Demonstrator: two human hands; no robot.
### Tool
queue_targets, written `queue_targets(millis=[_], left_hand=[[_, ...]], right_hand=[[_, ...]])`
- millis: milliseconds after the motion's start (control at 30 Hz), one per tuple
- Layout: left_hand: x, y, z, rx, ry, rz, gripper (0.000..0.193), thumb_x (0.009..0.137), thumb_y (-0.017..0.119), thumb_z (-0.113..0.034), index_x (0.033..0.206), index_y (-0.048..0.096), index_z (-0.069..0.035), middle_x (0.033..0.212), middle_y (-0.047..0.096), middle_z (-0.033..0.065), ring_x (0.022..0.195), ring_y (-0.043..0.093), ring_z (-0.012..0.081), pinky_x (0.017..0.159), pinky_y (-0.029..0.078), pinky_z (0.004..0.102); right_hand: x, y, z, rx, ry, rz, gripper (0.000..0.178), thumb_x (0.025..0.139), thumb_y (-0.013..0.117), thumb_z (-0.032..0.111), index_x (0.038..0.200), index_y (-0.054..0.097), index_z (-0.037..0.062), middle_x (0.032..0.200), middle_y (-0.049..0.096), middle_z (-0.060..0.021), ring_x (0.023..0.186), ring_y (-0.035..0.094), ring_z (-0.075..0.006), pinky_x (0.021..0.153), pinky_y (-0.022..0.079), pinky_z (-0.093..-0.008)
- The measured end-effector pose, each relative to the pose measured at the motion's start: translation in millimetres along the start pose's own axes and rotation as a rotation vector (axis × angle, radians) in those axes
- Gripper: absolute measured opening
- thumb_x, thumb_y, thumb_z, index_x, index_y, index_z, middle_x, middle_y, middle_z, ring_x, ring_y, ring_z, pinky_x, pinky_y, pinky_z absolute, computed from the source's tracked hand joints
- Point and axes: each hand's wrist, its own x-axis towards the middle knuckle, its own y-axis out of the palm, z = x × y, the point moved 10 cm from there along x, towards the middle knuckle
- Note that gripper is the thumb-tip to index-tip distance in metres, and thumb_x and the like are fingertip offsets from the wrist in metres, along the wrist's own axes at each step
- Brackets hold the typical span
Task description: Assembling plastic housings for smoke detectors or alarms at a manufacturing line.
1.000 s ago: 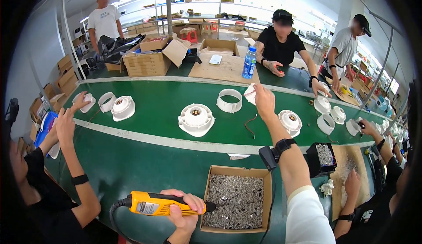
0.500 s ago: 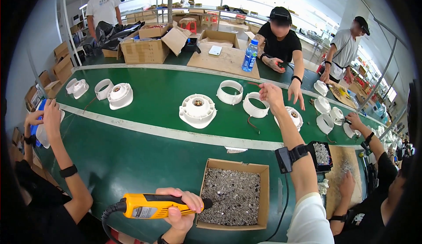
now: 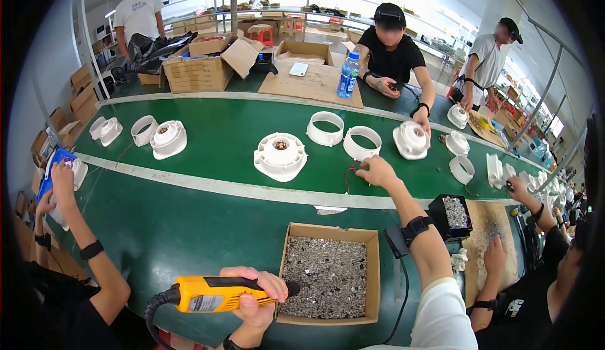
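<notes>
My left hand (image 3: 257,294) is wrapped round a yellow corded electric screwdriver (image 3: 208,294), which lies level with its black nose at the left wall of a cardboard box (image 3: 373,274). Small metal screws (image 3: 324,274) fill that box. My right hand (image 3: 378,173) reaches over the green bench, thumb and fingers pinched at thin red wires (image 3: 348,176). These hang beside a white plastic ring (image 3: 362,143), just beyond my fingers. A second white ring (image 3: 325,128) stands to its left. Nearer on the left sits a round white motor housing (image 3: 280,156) with a metal centre.
Opposite, a co-worker's hand (image 3: 421,120) grips another white housing (image 3: 411,140). A blue-labelled bottle (image 3: 348,75) stands at the far edge. On my right are a black bin of screws (image 3: 455,214) and another person's arms; a further person works at left.
My right hand has come down and nearer, from above the ring to its red wires, which have shifted left. The co-worker's hand has closed on the housing at right. My left hand stays put.
</notes>
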Motion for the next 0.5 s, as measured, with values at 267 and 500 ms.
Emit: queue_targets(millis=[267, 500], left_hand=[[0.0, 0.0, 0.0, 0.014, 0.002, 0.010, 0.047, 0.086, 0.058, -0.043, 0.101, 0.035, -0.005, 0.058, 0.050, 0.0099, 0.046, 0.049, 0.0199, 0.046, 0.045, 0.0331], [0.8, 0.2, -1.1, 0.019, 0.015, 0.015, 0.047, 0.087, 0.057, -0.044, 0.101, 0.034, -0.006, 0.057, 0.049, 0.0094, 0.047, 0.050, 0.0195, 0.047, 0.046, 0.0326]], right_hand=[[40.7, -12.5, -13.9, 0.394, 0.106, -0.109, 0.023, 0.080, 0.061, 0.021, 0.071, 0.065, -0.0006, 0.064, 0.062, -0.0128, 0.062, 0.062, -0.0230, 0.057, 0.047, -0.0369], [42.9, -60.4, -28.0, 1.079, 0.276, -0.077, 0.019, 0.082, 0.063, 0.017, 0.070, 0.060, 0.0024, 0.065, 0.056, -0.0041, 0.054, 0.053, -0.0132, 0.051, 0.043, -0.0259]])
